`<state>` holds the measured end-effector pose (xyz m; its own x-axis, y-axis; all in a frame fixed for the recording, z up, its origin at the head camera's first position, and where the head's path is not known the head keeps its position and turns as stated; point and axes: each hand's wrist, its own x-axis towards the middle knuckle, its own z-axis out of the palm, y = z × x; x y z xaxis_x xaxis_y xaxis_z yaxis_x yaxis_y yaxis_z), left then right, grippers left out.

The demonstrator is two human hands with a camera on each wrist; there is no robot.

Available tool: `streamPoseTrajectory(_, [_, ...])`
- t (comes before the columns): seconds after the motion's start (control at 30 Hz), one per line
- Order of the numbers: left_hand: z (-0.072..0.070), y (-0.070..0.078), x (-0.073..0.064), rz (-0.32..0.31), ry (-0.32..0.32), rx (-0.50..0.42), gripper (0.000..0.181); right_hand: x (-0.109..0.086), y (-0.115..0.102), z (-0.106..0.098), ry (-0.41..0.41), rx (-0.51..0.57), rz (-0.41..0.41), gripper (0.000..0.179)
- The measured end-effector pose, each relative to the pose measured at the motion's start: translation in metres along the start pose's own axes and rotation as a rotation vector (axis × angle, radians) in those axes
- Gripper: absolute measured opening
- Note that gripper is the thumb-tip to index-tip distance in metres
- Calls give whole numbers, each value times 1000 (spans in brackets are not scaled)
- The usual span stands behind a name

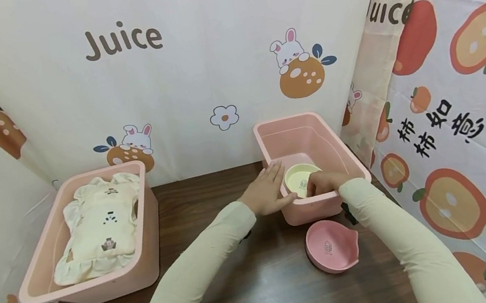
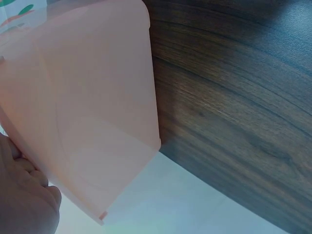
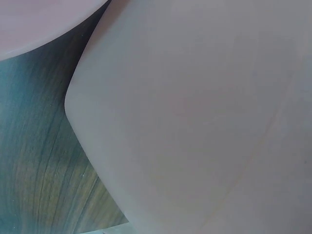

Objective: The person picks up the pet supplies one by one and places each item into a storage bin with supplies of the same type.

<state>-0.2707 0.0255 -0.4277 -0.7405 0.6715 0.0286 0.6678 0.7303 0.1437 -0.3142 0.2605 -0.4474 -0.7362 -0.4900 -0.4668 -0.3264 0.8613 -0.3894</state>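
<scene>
My right hand [image 1: 325,182] reaches over the front wall of the right-hand pink bin [image 1: 328,145]. It grips the near right edge of a pale yellow bowl [image 1: 295,177] with a small printed motif, which sits low in the bin; my fingertips are partly hidden. On the bin's left rim rests my left hand [image 1: 267,189], fingers extended and thumb toward the front corner. The left wrist view shows that hand [image 2: 27,195] along the bin's edge. Just in front of the bin, a pink bowl [image 1: 329,246] with a pointed spout lies on the table.
Another pink bin [image 1: 145,237] stands at the left, with a cream frilled pillow or cloth [image 1: 100,228] in it. Both bins stand on a dark wooden table [image 1: 238,286]. Printed curtains [image 1: 193,65] hang behind and at the sides, close to the right bin.
</scene>
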Motion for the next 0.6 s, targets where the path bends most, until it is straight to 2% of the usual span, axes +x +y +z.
streamPoseTrajectory(0.27, [1, -1, -1, 1, 10, -32, 86, 0, 1, -1, -55, 46, -31, 22])
streamPoseTrajectory(0.6, [0, 0, -1, 2, 12, -33, 86, -2, 2, -1, -54, 28, -15, 20])
